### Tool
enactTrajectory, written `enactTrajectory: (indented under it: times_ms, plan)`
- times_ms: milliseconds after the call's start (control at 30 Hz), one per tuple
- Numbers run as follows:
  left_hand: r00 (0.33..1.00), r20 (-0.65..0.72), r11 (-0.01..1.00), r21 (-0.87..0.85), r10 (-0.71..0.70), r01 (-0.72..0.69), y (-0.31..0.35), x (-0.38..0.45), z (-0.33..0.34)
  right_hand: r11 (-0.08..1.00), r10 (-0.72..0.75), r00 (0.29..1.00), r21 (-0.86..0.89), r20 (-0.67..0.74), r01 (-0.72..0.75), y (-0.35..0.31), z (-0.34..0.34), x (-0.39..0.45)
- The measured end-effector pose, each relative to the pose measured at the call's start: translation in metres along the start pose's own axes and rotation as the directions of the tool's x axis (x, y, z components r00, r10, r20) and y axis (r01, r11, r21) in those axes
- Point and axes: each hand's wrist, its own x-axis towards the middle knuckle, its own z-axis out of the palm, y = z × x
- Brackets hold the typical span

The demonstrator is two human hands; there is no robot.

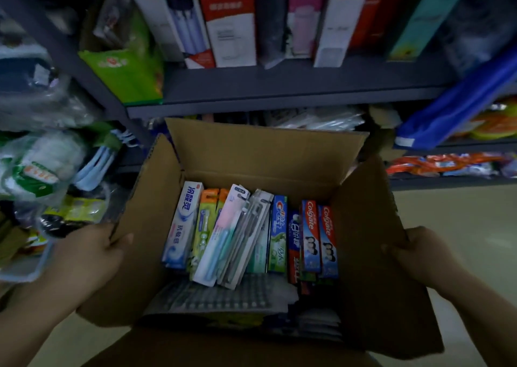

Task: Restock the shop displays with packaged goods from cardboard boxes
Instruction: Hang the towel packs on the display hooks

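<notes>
- While both hands hold it, the open cardboard box (pixel 260 168) fills the middle of the view, its flaps spread toward 9, 12 and 3 o'clock
- At 9 o'clock the left hand (pixel 89 257) grips the left flap, thumb curled over the flap's edge onto its inner face
- At 3 o'clock the right hand (pixel 419 257) grips the right flap the same way, thumb on the inner face
- Inside the box, standing side by side, are a white and blue toothpaste carton (pixel 183 226) toward 9 o'clock, toothbrush packs (pixel 232 238) leaning at the centre, a green Crest carton (pixel 278 235), and two red Colgate cartons (pixel 319 238) toward 3 o'clock
- Toward 6 o'clock within the box lies a flat pack with rows of small dots (pixel 218 296); what it is I cannot tell
- At 12 o'clock, beyond the box, a dark metal shelf (pixel 279 84) carries tall upright boxes (pixel 229 28)
- At 10 o'clock a green packet (pixel 126 70) sits on the shelving, blurred
</notes>
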Motion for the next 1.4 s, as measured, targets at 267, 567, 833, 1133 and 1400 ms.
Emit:
enactTrajectory:
  times_ms: [267, 567, 833, 1133, 1400]
  plan:
    - [0.994, 0.07, 0.994, -0.076, 0.086, -0.081, 0.108, -0.031, 0.088, 0.996, 0.043, 0.997, 0.087, -0.064, -0.037, 0.176, -0.073, 0.016]
    - [0.964, 0.156, 0.976, -0.077, 0.215, -0.205, 0.368, -0.111, 0.123, 0.979, 0.204, 0.97, 0.041, -0.135, -0.2, 0.361, -0.161, 0.035]
    - [0.89, 0.243, 0.921, -0.052, 0.386, -0.386, 0.551, -0.134, 0.184, 0.92, 0.391, 0.907, 0.085, -0.155, -0.382, 0.493, -0.229, 0.058]
    - [0.806, 0.248, 0.84, -0.082, 0.538, -0.536, 0.751, -0.13, 0.253, 0.824, 0.531, 0.842, 0.288, -0.096, -0.487, 0.614, -0.321, 0.126]
    - [0.773, 0.235, 0.796, -0.002, 0.589, -0.606, 0.906, -0.13, 0.302, 0.762, 0.58, 0.809, 0.417, -0.099, -0.495, 0.699, -0.404, 0.183]
